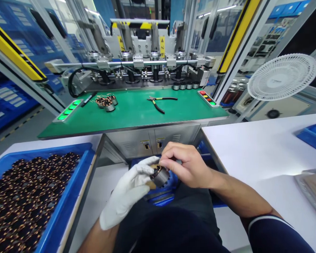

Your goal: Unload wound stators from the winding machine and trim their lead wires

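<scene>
A motor stator (160, 177), a grey steel ring with copper windings and black insulation, is tilted in front of my lap. My left hand (130, 188), in a white glove, grips it from the left side with the fingers curled round its edge. My bare right hand (188, 165) is closed in a pinch at the stator's upper right rim, close to the windings. Whatever lies between those fingertips is too small or hidden to make out. On the green bench top (129, 117) ahead lie black-handled cutting pliers (160, 102), spread apart, and several stators with loose copper wire ends (106, 103).
A blue tray (76, 168) packed with wound stators stands at the left. Behind the bench top is a machine with several spindles (155, 72); small cores (185, 85) line its base. Button panels (68, 110) flank the bench. A white fan (283, 77) stands at the right.
</scene>
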Motion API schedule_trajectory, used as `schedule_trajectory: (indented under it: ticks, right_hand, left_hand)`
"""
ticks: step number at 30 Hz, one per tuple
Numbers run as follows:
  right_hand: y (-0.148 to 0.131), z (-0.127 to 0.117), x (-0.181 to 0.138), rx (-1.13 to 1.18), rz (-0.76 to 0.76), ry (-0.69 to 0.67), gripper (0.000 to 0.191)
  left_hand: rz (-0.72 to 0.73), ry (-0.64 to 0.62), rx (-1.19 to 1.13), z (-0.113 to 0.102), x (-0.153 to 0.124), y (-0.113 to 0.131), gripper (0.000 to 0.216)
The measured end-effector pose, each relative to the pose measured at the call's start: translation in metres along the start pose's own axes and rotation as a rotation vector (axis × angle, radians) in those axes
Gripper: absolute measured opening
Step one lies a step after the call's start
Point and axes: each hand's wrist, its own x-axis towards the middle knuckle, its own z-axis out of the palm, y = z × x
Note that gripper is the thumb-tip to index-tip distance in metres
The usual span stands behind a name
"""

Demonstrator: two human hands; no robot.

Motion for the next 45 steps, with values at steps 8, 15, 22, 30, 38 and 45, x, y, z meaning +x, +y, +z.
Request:
schedule_trajectory:
  ticks: [8,15,22,30,38,45]
  right_hand:
    - [0.004,0.003,0.006,0.057,-0.027,-0.089,0.014]
    - [0.002,0.008,0.004,0.040,-0.075,-0.042,0.013]
    - [0.000,0.010,-0.011,0.132,0.282,-0.029,0.024]
    - [-0.001,-0.005,-0.013,0.168,0.296,-0.209,0.020]
    - [-0.004,-0.009,-0.008,0.019,0.213,-0.268,0.021]
    - [0.077,-0.028,0.089,-0.509,0.168,-0.026,0.057]
  left_hand:
    - [0.061,-0.096,0.588,0.003,0.005,0.034,0.037]
    - [0.155,0.173,0.435,0.005,-0.006,0.008,0.057]
    - [0.511,0.281,0.597,-0.003,-0.011,-0.004,0.049]
    - [0.326,0.386,0.522,0.003,-0.013,0.000,0.047]
    - [0.303,0.381,0.327,0.001,-0.015,-0.010,0.039]
    - [0.435,0.468,0.369,0.012,-0.013,-0.005,0.028]
